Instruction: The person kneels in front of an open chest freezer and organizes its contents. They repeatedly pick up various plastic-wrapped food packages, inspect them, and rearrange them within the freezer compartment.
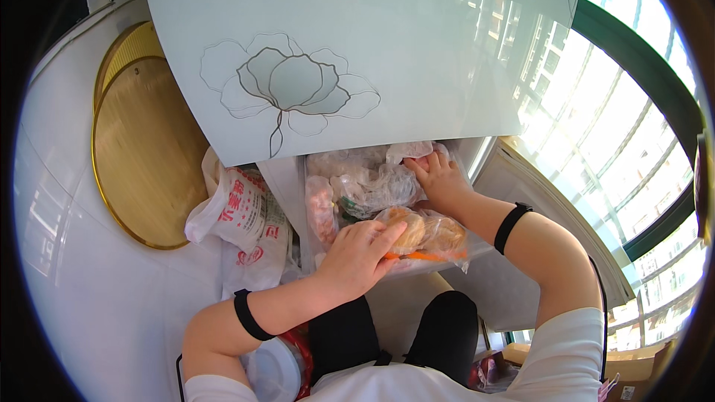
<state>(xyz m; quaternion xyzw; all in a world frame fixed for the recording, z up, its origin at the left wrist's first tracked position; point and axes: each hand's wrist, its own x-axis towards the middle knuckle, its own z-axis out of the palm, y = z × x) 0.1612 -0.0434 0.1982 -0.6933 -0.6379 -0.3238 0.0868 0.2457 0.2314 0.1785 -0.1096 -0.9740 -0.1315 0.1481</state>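
Note:
A pulled-out freezer drawer is full of bagged food. My left hand lies over its front edge, with fingers against a clear bag of round, tan buns; whether it grips the bag is hard to see. Towards the drawer's back right corner reaches my right hand. Its fingers are curled onto a whitish plastic bag with something pink in it, and the fingertips are partly hidden. Crumpled clear bags fill the middle. Along the left wall lies a bag of pinkish food.
Above the drawer spans a glossy refrigerator door with a flower drawing. An open lower door stands at right, near a barred window. Round gold trays and a printed white sack lean at left. A lidded tub sits beside my leg.

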